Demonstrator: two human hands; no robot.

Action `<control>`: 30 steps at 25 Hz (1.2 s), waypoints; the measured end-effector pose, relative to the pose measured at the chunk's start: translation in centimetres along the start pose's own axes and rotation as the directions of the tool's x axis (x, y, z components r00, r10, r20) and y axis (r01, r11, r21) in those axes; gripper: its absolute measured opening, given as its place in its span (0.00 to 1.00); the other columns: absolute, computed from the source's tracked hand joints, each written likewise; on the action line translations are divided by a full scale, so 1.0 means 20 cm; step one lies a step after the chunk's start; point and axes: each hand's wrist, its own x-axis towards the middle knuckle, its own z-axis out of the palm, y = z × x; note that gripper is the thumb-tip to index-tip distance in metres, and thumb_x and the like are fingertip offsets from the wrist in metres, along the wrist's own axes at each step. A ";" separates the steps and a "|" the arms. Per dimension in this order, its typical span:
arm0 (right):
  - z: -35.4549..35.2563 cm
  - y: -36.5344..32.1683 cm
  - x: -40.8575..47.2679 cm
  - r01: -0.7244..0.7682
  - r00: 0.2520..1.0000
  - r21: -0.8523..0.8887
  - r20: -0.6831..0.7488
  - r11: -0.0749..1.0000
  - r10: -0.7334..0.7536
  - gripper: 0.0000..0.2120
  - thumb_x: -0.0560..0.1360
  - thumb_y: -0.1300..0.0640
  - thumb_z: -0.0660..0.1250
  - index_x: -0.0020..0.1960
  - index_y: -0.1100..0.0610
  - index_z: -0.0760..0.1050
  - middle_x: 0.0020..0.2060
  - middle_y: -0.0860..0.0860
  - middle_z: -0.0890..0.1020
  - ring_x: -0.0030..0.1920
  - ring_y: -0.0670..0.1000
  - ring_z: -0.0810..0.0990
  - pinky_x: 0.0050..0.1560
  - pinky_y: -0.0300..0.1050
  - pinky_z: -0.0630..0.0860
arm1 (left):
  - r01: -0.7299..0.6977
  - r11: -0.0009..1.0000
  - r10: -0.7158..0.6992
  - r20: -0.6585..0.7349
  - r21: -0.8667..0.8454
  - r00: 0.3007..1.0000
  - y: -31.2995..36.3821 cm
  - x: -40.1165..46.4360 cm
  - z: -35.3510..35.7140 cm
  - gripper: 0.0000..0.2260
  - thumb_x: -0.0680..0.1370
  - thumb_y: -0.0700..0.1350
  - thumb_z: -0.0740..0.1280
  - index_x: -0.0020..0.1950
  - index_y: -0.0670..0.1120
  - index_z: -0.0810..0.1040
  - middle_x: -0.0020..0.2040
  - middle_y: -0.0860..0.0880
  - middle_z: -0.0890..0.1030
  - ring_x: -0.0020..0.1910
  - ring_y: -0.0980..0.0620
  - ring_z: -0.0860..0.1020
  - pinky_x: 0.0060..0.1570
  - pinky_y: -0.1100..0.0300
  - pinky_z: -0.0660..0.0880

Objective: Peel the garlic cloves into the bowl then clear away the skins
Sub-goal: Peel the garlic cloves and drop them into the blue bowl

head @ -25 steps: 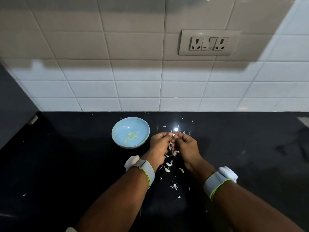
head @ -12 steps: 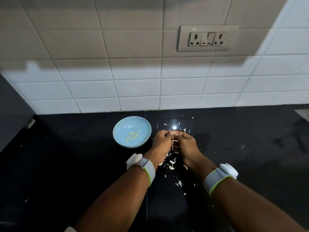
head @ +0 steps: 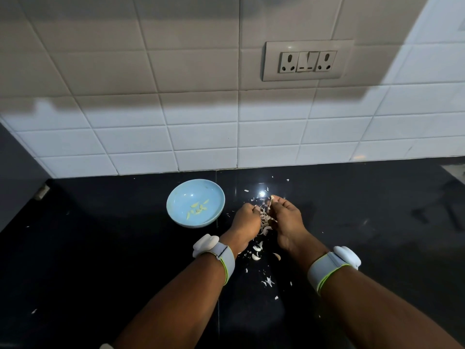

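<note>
A light blue bowl (head: 176, 197) stands on the black counter and holds several peeled yellowish cloves (head: 197, 209). Just right of it, my two hands work close together above a litter of garlic skins (head: 264, 224). My right hand (head: 286, 215) pinches a garlic clove (head: 271, 199) at its fingertips. My left hand (head: 246, 219) has its fingers curled and pinches a shred of skin beside that clove. A few unpeeled cloves (head: 256, 249) lie on the counter between my wrists. Both wrists wear white bands.
The black counter (head: 100, 248) runs back to a white tiled wall with a socket plate (head: 307, 61). More skin flakes (head: 269, 282) are scattered toward me and behind the hands. A dark panel (head: 15, 172) rises at the left.
My hands, joined on the clove before, have drawn slightly apart. The right hand keeps the clove and the left pulls skin away. The view has tilted a little.
</note>
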 end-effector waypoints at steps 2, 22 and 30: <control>-0.01 -0.02 0.03 0.027 0.999 0.013 -0.040 1.000 -0.027 0.06 0.84 0.61 0.63 0.53 0.57 0.78 0.37 0.51 0.80 0.28 0.45 0.76 0.26 0.36 0.74 | 0.011 0.998 -0.012 0.019 0.067 1.000 0.00 0.01 0.00 0.12 0.83 0.47 0.55 0.53 0.43 0.75 0.50 0.41 0.80 0.48 0.41 0.81 0.40 0.52 0.75; -0.15 -0.13 0.17 0.194 0.958 -0.269 0.259 0.944 -0.123 0.06 0.78 0.64 0.71 0.55 0.61 0.83 0.45 0.58 0.87 0.43 0.52 0.84 0.47 0.48 0.82 | -0.163 0.962 0.123 -0.186 -0.219 0.975 0.19 0.06 0.01 0.03 0.76 0.45 0.75 0.45 0.47 0.84 0.38 0.52 0.83 0.36 0.58 0.80 0.32 0.62 0.74; -0.17 -0.16 0.20 0.360 0.925 -0.423 0.280 0.832 -0.258 0.04 0.77 0.63 0.74 0.51 0.58 0.84 0.43 0.55 0.88 0.43 0.50 0.85 0.47 0.43 0.82 | -0.109 0.951 0.046 -0.217 -0.291 0.975 0.24 0.05 0.04 0.06 0.72 0.43 0.75 0.36 0.48 0.80 0.32 0.51 0.79 0.34 0.54 0.76 0.31 0.58 0.71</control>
